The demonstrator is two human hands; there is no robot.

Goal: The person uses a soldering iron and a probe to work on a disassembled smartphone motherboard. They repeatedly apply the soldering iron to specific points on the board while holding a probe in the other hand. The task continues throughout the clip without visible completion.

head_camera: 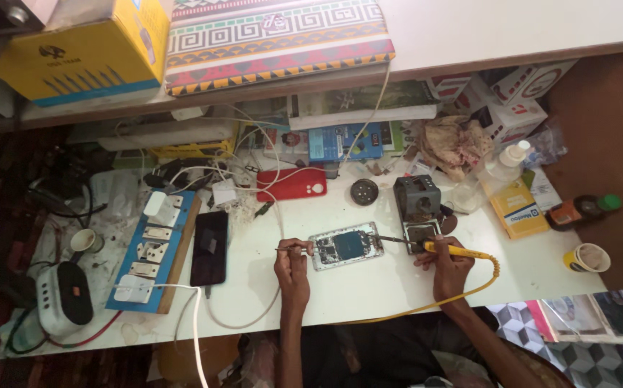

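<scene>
Overhead, cluttered white workbench (397, 280); shelf (469, 32) above, patterned floor (520, 320).

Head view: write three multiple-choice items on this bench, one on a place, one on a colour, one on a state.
1. Where does the black phone lie?
A. Between the blue socket board and the opened phone
B. On the shelf above
C. Right of the paper cup

2. What colour is the handle of the soldering iron?
A. Red
B. Yellow
C. Green

3. How is the opened phone?
A. Sealed in a box
B. Folded shut
C. Lying flat with its insides showing

Answers:
1 A: it lies just right of the board, left of the opened phone.
2 B: the right hand grips a yellow handle with a yellow cord.
3 C: its insides face up, between the iron's tip and the thin tool in the left hand.
</scene>
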